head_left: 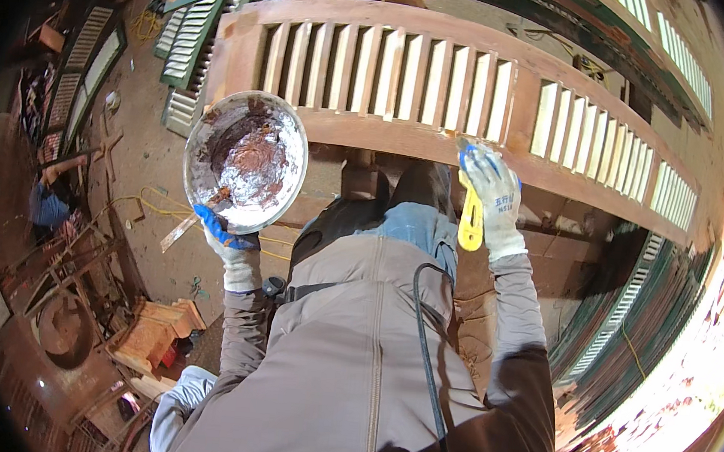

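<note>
My left hand (228,236), in a white glove with blue fingertips, is closed on the near rim of a round metal bowl (292,164). Reddish-brown paste (256,158) lies in the bowl and is smeared up its silvery inside. A pale flat strip (178,232) shows beside that hand; whether I hold it cannot be made out. In my gloved right hand (495,186) is a yellow-handled putty knife (471,218), its blade mostly hidden by the fingers. The fingertips are at the near edge of a brown wooden louvred shutter (370,130), beside the end of its longer slatted section.
Green louvred shutters (193,39) lean beyond the bowl, with a tall stack of dark shutters (622,309) at right. Yellow cord (161,206) runs over the floor at left. Wooden furniture pieces (155,333) stand lower left. A black cord (429,344) hangs down my front.
</note>
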Tool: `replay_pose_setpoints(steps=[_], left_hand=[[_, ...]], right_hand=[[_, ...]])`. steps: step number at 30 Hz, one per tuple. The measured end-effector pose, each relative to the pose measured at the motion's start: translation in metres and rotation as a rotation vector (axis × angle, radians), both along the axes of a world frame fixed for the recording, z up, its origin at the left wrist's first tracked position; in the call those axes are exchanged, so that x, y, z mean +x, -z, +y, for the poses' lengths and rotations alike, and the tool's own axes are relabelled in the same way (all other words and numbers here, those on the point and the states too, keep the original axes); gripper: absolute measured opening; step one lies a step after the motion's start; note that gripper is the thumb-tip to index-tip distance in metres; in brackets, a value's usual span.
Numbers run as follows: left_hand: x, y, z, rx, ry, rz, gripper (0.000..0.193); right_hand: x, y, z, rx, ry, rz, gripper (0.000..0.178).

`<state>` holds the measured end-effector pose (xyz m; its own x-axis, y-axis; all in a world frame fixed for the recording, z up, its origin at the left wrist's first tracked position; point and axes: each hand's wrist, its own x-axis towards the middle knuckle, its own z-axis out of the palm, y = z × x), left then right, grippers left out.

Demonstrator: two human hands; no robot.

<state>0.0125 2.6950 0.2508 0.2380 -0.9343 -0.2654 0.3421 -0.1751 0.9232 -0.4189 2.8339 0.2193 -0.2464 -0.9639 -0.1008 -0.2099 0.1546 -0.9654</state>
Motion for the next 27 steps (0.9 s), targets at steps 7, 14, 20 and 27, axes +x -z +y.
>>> replay_pose_setpoints(steps=[7,14,20,27], left_hand=[[-0.003,0.012,0.018,-0.006,-0.087,-0.072,0.066],[0.008,0.04,0.026,0.04,-0.116,-0.023,0.065],[0.007,0.045,0.029,0.022,-0.137,-0.051,0.061],[0.021,0.071,0.036,-0.108,-0.063,-0.242,0.072]], right_hand=[[0.008,0.0,-0.007,0.073,-0.183,1.17,0.042],[0.058,-0.004,-0.067,-0.041,-0.367,1.148,0.045],[0.084,0.022,-0.099,-0.102,-0.34,1.162,0.042],[0.075,0.007,-0.095,-0.067,-0.391,1.017,0.044]])
